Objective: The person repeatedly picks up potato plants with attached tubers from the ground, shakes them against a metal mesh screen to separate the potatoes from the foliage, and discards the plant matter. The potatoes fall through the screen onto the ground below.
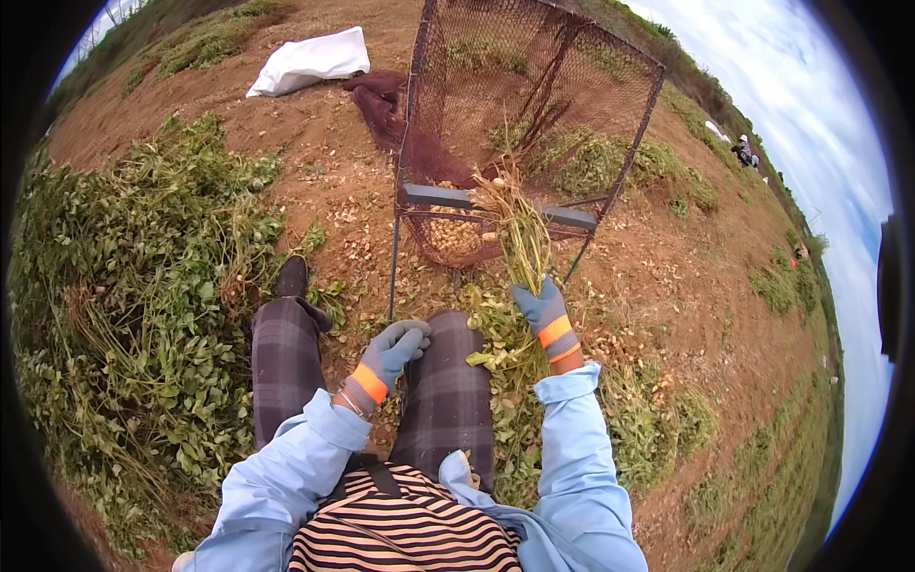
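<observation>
In a blue-grey work glove with an orange cuff, my right hand [541, 309] grips a bundle of peanut plants [525, 239] by the stems. Its root end, with a few pods on it, points away from me over a grey crossbar [437, 196]. That bar spans the front of a netted frame [629, 154] with dark red mesh. Inside the net, below the bar, lies a heap of peanuts [454, 236]. My left hand [397, 350], gloved alike, rests by my right knee with its fingers curled. I see nothing in it, though its palm side is hidden.
A big pile of leafy peanut plants [143, 322] covers the ground at my left. More plants [658, 422] lie to my right. A white sack [311, 61] lies behind the frame on the left, near bunched dark red netting [379, 107]. Far right, a person [743, 151] is low to the ground.
</observation>
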Demonstrator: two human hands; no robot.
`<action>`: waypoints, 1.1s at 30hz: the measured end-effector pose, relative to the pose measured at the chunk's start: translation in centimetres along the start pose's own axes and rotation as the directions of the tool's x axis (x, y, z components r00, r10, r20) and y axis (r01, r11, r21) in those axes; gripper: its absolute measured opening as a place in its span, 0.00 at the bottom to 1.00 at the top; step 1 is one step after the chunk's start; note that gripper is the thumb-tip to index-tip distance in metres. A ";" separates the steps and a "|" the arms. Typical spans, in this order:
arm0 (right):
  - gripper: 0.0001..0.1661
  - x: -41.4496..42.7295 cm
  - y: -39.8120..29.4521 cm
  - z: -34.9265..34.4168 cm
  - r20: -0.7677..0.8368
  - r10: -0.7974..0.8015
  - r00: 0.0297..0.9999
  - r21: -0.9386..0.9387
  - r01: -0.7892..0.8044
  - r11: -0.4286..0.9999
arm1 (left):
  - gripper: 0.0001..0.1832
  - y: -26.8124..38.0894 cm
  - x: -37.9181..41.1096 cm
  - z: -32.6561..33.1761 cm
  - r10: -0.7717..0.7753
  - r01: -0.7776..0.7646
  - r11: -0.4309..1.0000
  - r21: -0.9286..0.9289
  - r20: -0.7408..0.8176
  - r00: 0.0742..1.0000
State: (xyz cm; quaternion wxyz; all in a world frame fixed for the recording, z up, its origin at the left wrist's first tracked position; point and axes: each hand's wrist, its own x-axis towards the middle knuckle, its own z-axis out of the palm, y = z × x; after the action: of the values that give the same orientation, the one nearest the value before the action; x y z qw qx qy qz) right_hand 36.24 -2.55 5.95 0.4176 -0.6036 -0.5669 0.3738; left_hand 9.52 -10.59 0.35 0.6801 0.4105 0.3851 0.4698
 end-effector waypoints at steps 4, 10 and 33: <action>0.24 -1.8 1.4 0.3 0.025 -0.073 0.997 0.034 0.073 0.997 | 0.23 1.6 0.0 1.3 0.019 -0.024 0.998 0.054 0.097 0.995; 0.25 -4.6 -2.2 1.1 0.170 -0.017 0.985 0.022 0.013 1.000 | 0.29 5.6 2.8 3.4 0.290 -0.280 0.939 0.200 -0.019 0.957; 0.34 -7.7 0.2 2.3 0.096 -0.302 0.948 -0.558 0.302 0.773 | 0.14 7.9 5.4 0.0 0.623 -0.461 0.712 0.530 -0.174 0.763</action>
State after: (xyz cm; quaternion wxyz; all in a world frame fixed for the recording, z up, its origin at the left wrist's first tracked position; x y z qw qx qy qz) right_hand 33.56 -10.02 4.74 0.2740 -0.6010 -0.7416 0.1171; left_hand 8.41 -3.74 6.88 0.3154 0.5663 0.4555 0.6102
